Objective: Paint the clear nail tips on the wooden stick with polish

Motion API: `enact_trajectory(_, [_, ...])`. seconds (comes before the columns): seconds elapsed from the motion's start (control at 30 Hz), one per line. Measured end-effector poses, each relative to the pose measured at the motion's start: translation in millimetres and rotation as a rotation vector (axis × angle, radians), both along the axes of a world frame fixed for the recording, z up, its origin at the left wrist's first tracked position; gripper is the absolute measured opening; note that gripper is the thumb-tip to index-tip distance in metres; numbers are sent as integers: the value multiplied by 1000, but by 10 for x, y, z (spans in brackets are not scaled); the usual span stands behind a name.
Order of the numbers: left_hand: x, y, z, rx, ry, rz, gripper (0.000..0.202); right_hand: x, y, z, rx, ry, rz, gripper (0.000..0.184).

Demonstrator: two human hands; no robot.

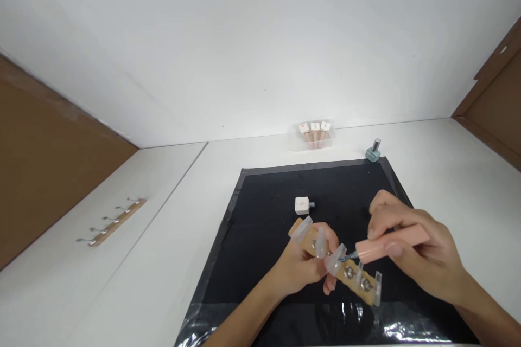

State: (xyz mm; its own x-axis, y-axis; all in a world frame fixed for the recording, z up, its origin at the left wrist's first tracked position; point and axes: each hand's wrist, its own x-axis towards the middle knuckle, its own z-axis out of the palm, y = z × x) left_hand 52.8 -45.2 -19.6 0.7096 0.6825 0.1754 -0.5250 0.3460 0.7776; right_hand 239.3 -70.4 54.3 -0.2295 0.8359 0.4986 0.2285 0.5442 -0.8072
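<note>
My left hand point(299, 265) is closed around a wooden nail tip stand point(345, 271), held tilted over the black mat. Several clear false nails point(321, 242) stick up from the strip on metal mounts. Between its fingers and thumb, my right hand point(427, 249) grips a nail polish brush by its peach handle point(391, 243). The dark brush end touches, or almost touches, the middle false nail point(335, 259). Beyond my left hand, a white polish bottle point(302, 205) without a cap lies on its side, its neck facing right.
The black mat point(260, 217) covers part of the white table. At the back, a clear tray point(311, 143) holds 3 peach-capped bottles. A teal bottle point(372, 153) stands near the mat's far right corner. Far left lies another wooden stand point(118, 222) with bare metal mounts. Brown side panels point(49, 146) flank the table.
</note>
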Motion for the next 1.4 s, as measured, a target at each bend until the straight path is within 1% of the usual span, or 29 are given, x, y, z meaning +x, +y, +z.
enact_trajectory(0.03, [-4, 0, 1, 10, 15, 2, 25, 1, -2, -3, -14, -12, 9, 15])
enact_trajectory(0.17, [-41, -9, 23, 4, 120, -5, 22, 3, -2, -10, -32, 4, -88, 16])
enact_trajectory(0.23, [-54, -13, 51, -2, 167, -3, 22, 1, 7, -1, -30, 23, -32, 15])
enact_trajectory(0.3, [-56, -12, 92, 5, 211, 19, 23, -2, 19, 12, -34, -11, 35, 17])
enact_trajectory(0.33, [-53, -12, 117, 16, 238, 36, 23, -4, 24, 16, -31, -38, 28, 18])
enact_trajectory(0.4, [-44, -11, 170, 39, 297, 76, 23, -7, 31, 18, -14, -70, -57, 19])
enact_trajectory(0.47, [-36, -12, 221, 70, 347, 109, 23, -7, 33, 15, -6, -54, -97, 18])
enact_trajectory(0.53, [-29, -12, 264, 106, 399, 145, 21, -5, 33, 14, -8, -28, -35, 17])
enact_trajectory(0.6, [-25, -11, 296, 140, 452, 180, 20, -3, 32, 18, -4, -49, 31, 18])
enact_trajectory(0.67, [-24, -6, 316, 172, 487, 197, 18, 0, 30, 22, 7, -84, -8, 20])
enact_trajectory(0.73, [-24, 2, 328, 214, 506, 211, 17, 3, 26, 22, 17, -67, -69, 20])
enact_trajectory(0.77, [-25, 7, 332, 239, 515, 221, 17, 3, 25, 23, 19, -38, -65, 19])
enact_trajectory(0.83, [-24, 15, 336, 277, 531, 237, 17, -1, 24, 26, 6, -17, 5, 17])
enact_trajectory(0.9, [-24, 16, 336, 299, 548, 237, 17, -6, 27, 29, -12, -65, 47, 19])
enact_trajectory(0.97, [-27, 12, 331, 314, 562, 234, 17, -10, 31, 26, -3, -110, -26, 21])
enact_trajectory(1.03, [-33, 7, 323, 329, 575, 242, 16, -9, 33, 19, 22, -92, -114, 20])
enact_trajectory(1.07, [-35, 6, 320, 333, 583, 243, 15, -7, 34, 17, 32, -69, -116, 18])
enact_trajectory(1.13, [-35, 5, 315, 350, 605, 236, 13, -3, 34, 16, 27, -56, -49, 18])
enact_trajectory(1.2, [-33, 4, 313, 383, 630, 237, 12, -1, 33, 21, 14, -99, -5, 21])
enact_trajectory(1.27, [-34, 1, 313, 427, 644, 251, 12, -1, 26, 27, 16, -141, -76, 24])
enact_trajectory(1.33, [-42, -3, 315, 475, 653, 270, 11, 0, 16, 30, 21, -126, -136, 25])
enact_trajectory(1.4, [-52, -7, 320, 506, 654, 266, 12, 4, 7, 30, 14, -100, -90, 25])
